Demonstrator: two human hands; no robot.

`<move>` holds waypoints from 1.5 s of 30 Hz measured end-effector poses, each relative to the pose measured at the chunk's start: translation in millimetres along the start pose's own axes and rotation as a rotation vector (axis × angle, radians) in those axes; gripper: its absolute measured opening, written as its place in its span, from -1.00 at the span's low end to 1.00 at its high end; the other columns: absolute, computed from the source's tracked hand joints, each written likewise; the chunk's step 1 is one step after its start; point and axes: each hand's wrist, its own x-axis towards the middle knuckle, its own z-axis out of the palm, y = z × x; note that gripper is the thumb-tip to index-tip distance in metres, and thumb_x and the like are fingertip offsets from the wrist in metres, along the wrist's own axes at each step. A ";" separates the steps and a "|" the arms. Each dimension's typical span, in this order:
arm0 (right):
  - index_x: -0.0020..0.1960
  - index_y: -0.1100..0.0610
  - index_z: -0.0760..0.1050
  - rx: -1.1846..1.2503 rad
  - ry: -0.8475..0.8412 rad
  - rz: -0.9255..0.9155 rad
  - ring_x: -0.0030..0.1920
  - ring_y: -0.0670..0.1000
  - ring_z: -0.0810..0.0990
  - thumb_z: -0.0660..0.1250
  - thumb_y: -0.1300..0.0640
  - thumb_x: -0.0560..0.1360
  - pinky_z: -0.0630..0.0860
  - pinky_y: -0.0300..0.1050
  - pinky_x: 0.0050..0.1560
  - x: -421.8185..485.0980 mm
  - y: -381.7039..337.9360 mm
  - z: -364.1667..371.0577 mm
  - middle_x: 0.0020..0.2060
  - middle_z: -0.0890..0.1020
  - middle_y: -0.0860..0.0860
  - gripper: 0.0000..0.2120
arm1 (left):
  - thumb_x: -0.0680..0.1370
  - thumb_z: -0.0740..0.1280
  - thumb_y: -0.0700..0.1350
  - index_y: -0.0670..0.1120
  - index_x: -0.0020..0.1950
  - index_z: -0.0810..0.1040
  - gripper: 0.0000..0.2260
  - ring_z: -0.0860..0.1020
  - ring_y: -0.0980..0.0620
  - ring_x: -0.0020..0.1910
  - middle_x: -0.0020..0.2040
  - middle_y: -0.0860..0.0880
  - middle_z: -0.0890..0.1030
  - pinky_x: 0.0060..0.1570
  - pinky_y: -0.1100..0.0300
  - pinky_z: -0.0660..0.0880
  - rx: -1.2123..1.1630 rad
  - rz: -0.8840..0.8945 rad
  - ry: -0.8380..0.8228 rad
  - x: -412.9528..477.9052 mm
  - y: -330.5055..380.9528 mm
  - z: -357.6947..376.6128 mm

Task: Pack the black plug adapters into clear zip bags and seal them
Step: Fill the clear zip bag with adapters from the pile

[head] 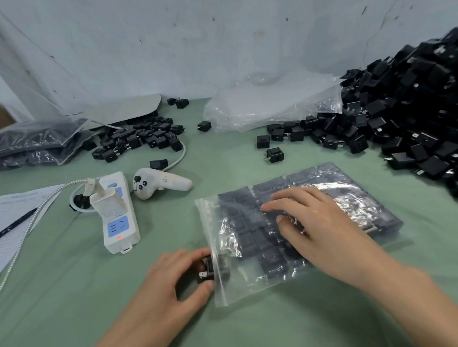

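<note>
- The zip bag lies flat on the table, nearer the near edge than the far one, with its mouth turned to the left edge
- Packed adapters fill it in rows, and a bare pocket of film shows at the near side by the mouth
- The left hand pinches one black adapter between thumb and curled fingers right at the mouth; the body is partly past the zip strip and a prong shows on the palm side
- The right hand lies spread on top of the bag, fingers nearly straight and gripping nothing, pressing the rows down
- This is probably one of the last pieces: slide it in low along the cloth, under the upper film, into the bare pocket beside the nearest row
- Press firmly enough that the rows do not shift, but lightly near the mouth, or the film may close on the incoming piece
- Lead with the smooth face, since the prongs could snag the strip or pierce the film
- Push the piece fully clear of the zip strip so the strip can be pressed shut from end to end
- The loose heap at the right edge is within reach if the count is short
</note>
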 end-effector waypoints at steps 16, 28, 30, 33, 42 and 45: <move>0.35 -0.22 0.47 0.003 -0.136 -0.090 0.41 -0.22 0.20 0.15 -0.14 0.59 0.09 -0.28 0.46 -6.7 -4.9 -3.6 0.33 0.40 -0.31 -0.65 | 0.55 0.29 -0.04 0.03 0.09 0.41 -0.86 0.59 0.16 0.19 0.13 0.11 0.68 0.25 0.08 0.43 -0.421 -0.109 -0.048 -4.6 18.5 4.0; 0.38 -0.28 0.38 0.005 -0.215 -0.114 0.44 -0.30 0.04 0.14 -0.23 0.55 -0.20 -0.28 0.50 -14.1 -4.9 -7.8 0.37 0.28 -0.35 -0.59 | 0.53 0.27 0.03 0.12 -0.02 0.46 -0.94 0.57 0.23 0.21 0.07 0.16 0.70 0.18 0.21 0.45 -0.417 -0.064 -0.028 -1.8 25.5 14.1; 0.39 -0.27 0.38 -0.001 -0.212 -0.116 0.44 -0.29 0.05 0.14 -0.22 0.55 -0.13 -0.22 0.54 -15.0 -5.9 -7.9 0.38 0.28 -0.34 -0.59 | 0.53 0.27 0.03 0.13 -0.01 0.46 -0.93 0.55 0.24 0.23 0.08 0.18 0.69 0.20 0.22 0.43 -0.417 -0.056 -0.031 -0.8 26.3 15.8; 0.40 -0.27 0.37 -0.005 -0.216 -0.124 0.45 -0.29 0.03 0.13 -0.23 0.56 -0.18 -0.22 0.54 -15.3 -6.7 -7.7 0.39 0.28 -0.33 -0.58 | 0.53 0.27 0.07 0.11 -0.02 0.44 -0.92 0.58 0.19 0.18 0.08 0.14 0.70 0.19 0.21 0.44 -0.447 -0.073 -0.020 -0.8 23.8 12.5; 0.42 -0.28 0.31 -0.023 -0.236 -0.150 0.48 -0.27 0.07 0.14 -0.36 0.53 -0.31 -0.20 0.51 -16.7 -2.3 -2.1 0.40 0.25 -0.34 -0.51 | 0.56 0.31 0.18 0.10 0.12 0.50 -0.77 0.59 0.03 -0.11 -0.03 0.03 0.68 -0.04 0.28 0.44 -0.413 -0.042 0.065 3.2 28.5 22.4; 0.42 -0.29 0.31 -0.025 -0.238 -0.148 0.49 -0.25 0.10 0.12 -0.37 0.54 -0.27 -0.13 0.55 -15.8 -1.5 -1.2 0.41 0.27 -0.33 -0.52 | 0.54 0.31 0.15 0.10 0.15 0.51 -0.76 0.54 -0.05 -0.17 -0.09 0.01 0.67 -0.14 0.31 0.42 -0.403 -0.051 0.081 3.7 29.9 22.3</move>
